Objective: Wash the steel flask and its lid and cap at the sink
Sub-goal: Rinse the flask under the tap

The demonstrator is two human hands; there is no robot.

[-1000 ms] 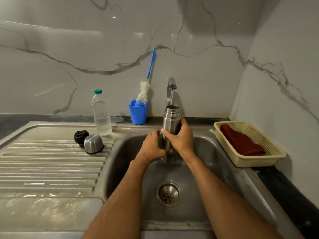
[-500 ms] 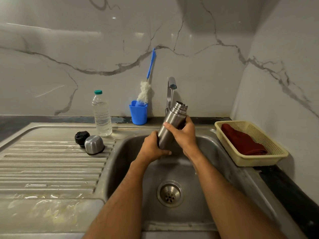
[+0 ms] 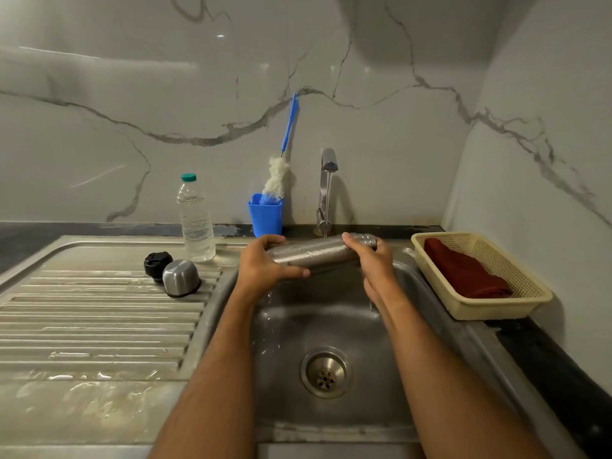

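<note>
While the tap [image 3: 328, 190] runs a thin stream behind it, we hold the steel flask [image 3: 313, 252] sideways over the sink [image 3: 334, 329], roughly level, mouth end to the right & slightly higher. Our left hand [image 3: 265, 265] wraps the base end, fingers curled over the top w/ thumb under along the body. Our right hand [image 3: 372, 260] grips the neck end, fingers curled round it, so both hands are closed on the flask. Flask looks motion-blurred; can't tell if water is leaving the mouth, tho a few drops show below the right wrist.

Water stream falls just behind the flask; can't tell if it touches it. The drain [image 3: 326, 372] sits below, well apart from the hands.

On the ribbed drainboard [image 3: 99, 319] to the left: black lid [image 3: 157, 264] & steel cap [image 3: 180, 277], touching each other, the cap nearer us, lying tilted w/ its dark rim down toward us. Just behind them a clear plastic bottle [image 3: 196, 220] w/ green top stands upright.

At the back wall, left of the tap, a blue cup [image 3: 265, 215] holds a bottle brush [image 3: 281, 164], blue handle leaning on the marble. Right of the sink, a cream basket [image 3: 516, 303] on the dark counter holds a folded dark red cloth [image 3: 463, 273].
</note>
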